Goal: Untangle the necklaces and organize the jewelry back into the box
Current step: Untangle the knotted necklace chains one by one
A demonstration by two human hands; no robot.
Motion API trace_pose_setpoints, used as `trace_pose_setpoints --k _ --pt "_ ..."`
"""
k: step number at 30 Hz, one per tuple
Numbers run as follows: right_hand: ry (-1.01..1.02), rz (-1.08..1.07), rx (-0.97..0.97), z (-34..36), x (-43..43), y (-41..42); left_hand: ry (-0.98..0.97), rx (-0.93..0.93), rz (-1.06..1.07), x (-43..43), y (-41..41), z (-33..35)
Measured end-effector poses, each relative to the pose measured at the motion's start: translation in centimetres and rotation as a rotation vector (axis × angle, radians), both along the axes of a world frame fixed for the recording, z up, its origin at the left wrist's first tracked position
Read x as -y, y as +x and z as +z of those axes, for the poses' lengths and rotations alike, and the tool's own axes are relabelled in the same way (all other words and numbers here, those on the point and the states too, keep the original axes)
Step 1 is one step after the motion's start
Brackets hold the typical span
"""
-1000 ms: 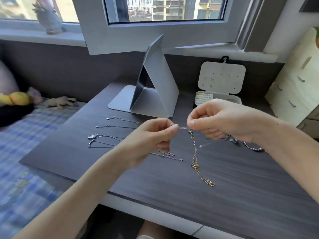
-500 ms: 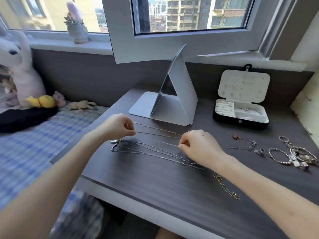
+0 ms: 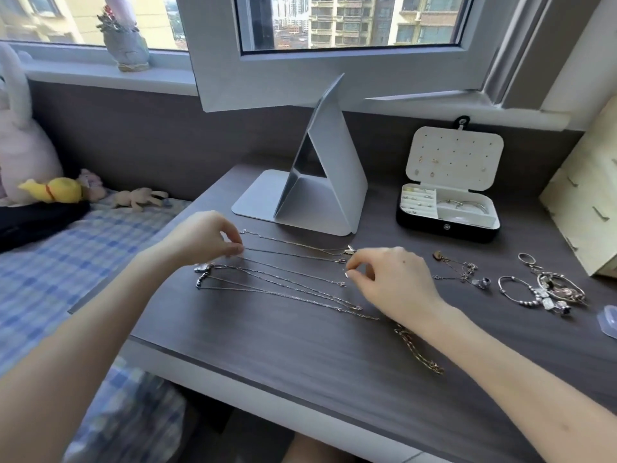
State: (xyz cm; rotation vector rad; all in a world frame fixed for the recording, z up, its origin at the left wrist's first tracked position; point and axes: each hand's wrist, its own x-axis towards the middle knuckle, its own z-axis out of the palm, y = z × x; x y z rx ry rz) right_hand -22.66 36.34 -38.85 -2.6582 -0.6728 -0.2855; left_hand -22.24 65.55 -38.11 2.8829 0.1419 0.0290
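Desk (image 3: 300, 355) of dark woodgrain under window (image 3: 350, 21), checked bedspread (image 3: 66, 262) alongside. Necklaces (image 3: 287, 278) in rows mid-desk; open jewelry box (image 3: 447, 229) back right beside mirror stand (image 3: 337, 182). Left hand (image 3: 207, 238) pinching a chain end; right hand (image 3: 390, 279) curled over opposite end, grip unclear.

A folded grey stand (image 3: 340, 168) sits on the desk (image 3: 300, 355).

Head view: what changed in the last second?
The left hand and right hand lowered the thin chain from mid-air onto the desk, stretched among the other necklaces. Whether either grip still pinches it is unclear. Gold chain and open jewelry box unchanged.
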Motion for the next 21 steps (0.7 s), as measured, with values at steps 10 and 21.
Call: trace_pose_setpoints --k 10,21 --pt "-0.006 -0.070 -0.455 2.2 9.3 -3.9 -0.181 0.138 -0.297 11.2 -0.8 0.8" --pt "-0.073 0.000 -0.364 0.8 9.8 -6.0 -0.401 0.082 -0.590 19.5 0.2 -0.4"
